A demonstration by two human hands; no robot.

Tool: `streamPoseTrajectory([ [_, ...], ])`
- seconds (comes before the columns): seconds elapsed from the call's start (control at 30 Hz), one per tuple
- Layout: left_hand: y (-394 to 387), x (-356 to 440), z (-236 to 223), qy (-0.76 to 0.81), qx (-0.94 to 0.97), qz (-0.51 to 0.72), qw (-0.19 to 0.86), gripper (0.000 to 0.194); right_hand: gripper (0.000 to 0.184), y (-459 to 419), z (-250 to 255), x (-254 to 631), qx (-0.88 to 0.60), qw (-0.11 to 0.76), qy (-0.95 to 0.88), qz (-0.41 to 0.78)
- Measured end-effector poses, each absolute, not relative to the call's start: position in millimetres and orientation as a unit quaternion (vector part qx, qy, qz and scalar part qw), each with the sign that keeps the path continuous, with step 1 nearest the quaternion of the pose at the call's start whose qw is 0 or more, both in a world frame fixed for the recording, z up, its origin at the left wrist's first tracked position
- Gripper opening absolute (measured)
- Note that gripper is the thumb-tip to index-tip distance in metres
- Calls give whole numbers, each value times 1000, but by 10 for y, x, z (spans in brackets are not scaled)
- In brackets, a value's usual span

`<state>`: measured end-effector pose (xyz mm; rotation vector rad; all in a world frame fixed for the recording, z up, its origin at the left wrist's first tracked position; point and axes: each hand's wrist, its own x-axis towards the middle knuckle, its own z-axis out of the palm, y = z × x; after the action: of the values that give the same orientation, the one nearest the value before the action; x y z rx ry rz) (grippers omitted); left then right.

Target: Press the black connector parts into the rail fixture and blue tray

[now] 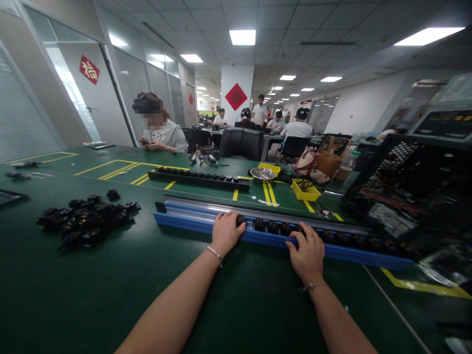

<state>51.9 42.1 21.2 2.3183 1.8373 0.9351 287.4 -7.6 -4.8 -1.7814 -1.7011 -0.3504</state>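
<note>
A long blue rail [188,223] lies across the green table in front of me, with a row of small black round parts [273,226] seated in its channel to the right. My left hand [225,232] is closed on one black part [241,220] at the channel, left of that row. My right hand [308,248] rests over the front wall of the rail, thumb on the near side and fingertips curled over the wall by the seated parts. Some parts are hidden behind it. Loose black parts [86,216] lie in a heap at the left.
Farther back stands a second black rail [199,180] with similar parts. Beyond are a metal bowl [262,173] and a yellow tray [306,191]. A dark open-sided case [391,191] stands at right. A person [164,130] sits across the table.
</note>
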Motion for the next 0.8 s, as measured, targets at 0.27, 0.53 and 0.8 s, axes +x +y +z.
streamPoseTrajectory([
  [0.27, 426, 484, 240, 595, 748, 294, 18, 32, 16, -92, -21, 2864, -684, 312, -647, -128],
  [0.53, 425, 443, 245, 594, 746, 300, 17, 30, 16, -89, -25, 2869, -685, 313, -646, -125],
  [0.8, 431, 422, 243, 599, 746, 290, 5, 30, 15, -84, -37, 2865, -685, 314, -645, -128],
])
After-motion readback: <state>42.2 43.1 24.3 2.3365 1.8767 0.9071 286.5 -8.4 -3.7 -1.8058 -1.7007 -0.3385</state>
